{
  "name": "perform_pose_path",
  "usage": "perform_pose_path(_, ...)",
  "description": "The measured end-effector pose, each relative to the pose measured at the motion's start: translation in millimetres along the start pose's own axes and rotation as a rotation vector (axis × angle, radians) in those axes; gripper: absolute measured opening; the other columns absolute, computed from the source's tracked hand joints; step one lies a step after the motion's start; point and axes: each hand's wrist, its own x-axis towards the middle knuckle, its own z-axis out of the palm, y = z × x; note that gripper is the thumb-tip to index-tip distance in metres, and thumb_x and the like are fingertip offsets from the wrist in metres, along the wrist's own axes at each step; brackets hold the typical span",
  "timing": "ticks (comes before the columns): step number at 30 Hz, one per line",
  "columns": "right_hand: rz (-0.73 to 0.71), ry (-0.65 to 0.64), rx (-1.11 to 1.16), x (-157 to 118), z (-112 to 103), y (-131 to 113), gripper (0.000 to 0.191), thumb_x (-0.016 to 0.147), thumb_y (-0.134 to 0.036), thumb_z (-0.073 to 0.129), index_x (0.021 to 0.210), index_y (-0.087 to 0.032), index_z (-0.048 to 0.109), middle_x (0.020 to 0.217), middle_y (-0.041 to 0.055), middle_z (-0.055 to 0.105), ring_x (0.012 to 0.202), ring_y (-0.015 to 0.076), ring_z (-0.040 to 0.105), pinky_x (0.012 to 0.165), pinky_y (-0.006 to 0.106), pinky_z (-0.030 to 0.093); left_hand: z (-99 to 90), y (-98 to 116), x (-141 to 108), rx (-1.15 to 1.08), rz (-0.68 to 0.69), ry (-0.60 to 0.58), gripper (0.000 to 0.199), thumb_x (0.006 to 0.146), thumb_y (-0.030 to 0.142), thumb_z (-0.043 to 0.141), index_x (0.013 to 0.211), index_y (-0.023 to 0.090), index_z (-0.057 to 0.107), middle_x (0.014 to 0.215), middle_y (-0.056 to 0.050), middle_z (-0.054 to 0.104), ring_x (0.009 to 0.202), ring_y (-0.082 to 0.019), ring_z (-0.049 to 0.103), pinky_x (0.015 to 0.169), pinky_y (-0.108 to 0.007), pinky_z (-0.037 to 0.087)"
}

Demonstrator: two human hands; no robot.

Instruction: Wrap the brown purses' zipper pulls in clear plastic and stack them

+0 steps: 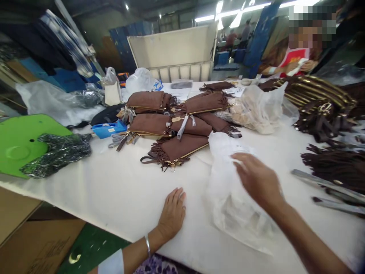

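My left hand (172, 213) lies flat on the white tabletop, palm down with fingers stretched out, holding nothing. A bracelet circles its wrist. My right hand (258, 182) is over a white plastic bag (225, 190), fingers bent and closed on its upper part; the fingertips are partly hidden. Pale contents show faintly through the lower part of the bag. Beyond my hands, several brown fringed pouches (184, 146) with gold zippers lie in a stack. A paper tag (176, 119) and a grey-wrapped strap (183, 127) rest on them.
To the left are a green plastic board (17, 146), dark crinkled plastic (62, 152) and a blue box (107, 130). Another clear bag (256, 108) stands behind. Dark fringed pieces (336, 163) and gold-zippered pouches (316, 93) pile up at right. A person (285, 66) stands across the table.
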Motion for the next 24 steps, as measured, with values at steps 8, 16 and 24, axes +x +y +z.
perform_pose_path(8, -0.3, -0.48, -0.351, 93, 170, -112, 0.04, 0.091, -0.01, 0.041, 0.129, -0.013, 0.05, 0.122, 0.0185, 0.058, 0.111, 0.0273, 0.052, 0.089, 0.039, 0.038, -34.4, -38, -36, -0.587, -0.121, 0.022, 0.036, 0.095, 0.019, 0.037, 0.129, 0.02, 0.05, 0.139, -0.01, 0.047, 0.131, -0.022, 0.04, 0.112, -0.045, 0.035)
perform_pose_path(16, -0.326, -0.508, -0.437, 147, 144, -112, 0.019, 0.091, -0.014, 0.046, 0.098, -0.014, 0.063, 0.098, 0.0126, 0.067, 0.099, 0.0248, 0.056, 0.084, 0.035, 0.037, -69.0, -97, -66, -1.123, -0.521, -0.054, 0.033, 0.091, 0.044, 0.046, 0.099, 0.02, 0.066, 0.095, -0.007, 0.069, 0.09, -0.025, 0.065, 0.085, -0.038, 0.051)
perform_pose_path(24, -0.085, -0.016, -0.407, 158, 71, -154, 0.031, 0.099, -0.021, 0.033, 0.119, -0.02, 0.056, 0.111, 0.0087, 0.066, 0.094, 0.019, 0.061, 0.073, 0.028, 0.042, -80.5, -124, -28, -1.634, -0.599, 0.038, 0.055, 0.079, 0.056, 0.065, 0.114, 0.015, 0.063, 0.114, -0.016, 0.065, 0.098, -0.032, 0.064, 0.086, -0.043, 0.051)
